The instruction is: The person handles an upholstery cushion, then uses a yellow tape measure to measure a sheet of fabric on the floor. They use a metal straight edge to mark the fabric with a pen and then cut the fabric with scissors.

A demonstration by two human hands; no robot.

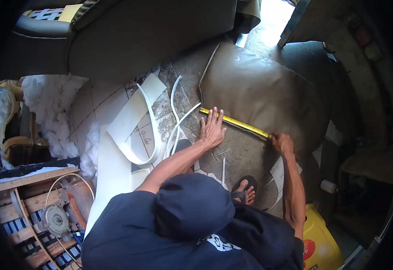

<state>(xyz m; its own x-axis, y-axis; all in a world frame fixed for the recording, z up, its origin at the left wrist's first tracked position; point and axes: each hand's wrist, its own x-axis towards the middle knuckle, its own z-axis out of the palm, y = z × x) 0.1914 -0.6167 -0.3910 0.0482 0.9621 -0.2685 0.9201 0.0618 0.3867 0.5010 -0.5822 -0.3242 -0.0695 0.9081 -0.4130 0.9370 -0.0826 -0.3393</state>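
Observation:
A yellow tape measure (243, 124) lies stretched along the near edge of a large brown leather-like panel (259, 85) on the floor. My left hand (212, 131) rests flat near the tape's left end, its fingers stretched out over the tape and the panel's edge. At the tape's right end, my right hand (282, 143) is closed around it; the fingers' undersides and any tape case are hidden. White piping or a strip end (193, 110) reaches the panel's corner beside the tape's left end.
Curled white foam strips (154, 135) and a white sheet (112, 157) lie to the left. White stuffing (55, 112) is heaped farther left, above a wooden frame (30, 202). A dark upholstered sofa (151, 40) stands at the far left. A yellow bag (320, 238) and a thread spool (328, 186) are at right.

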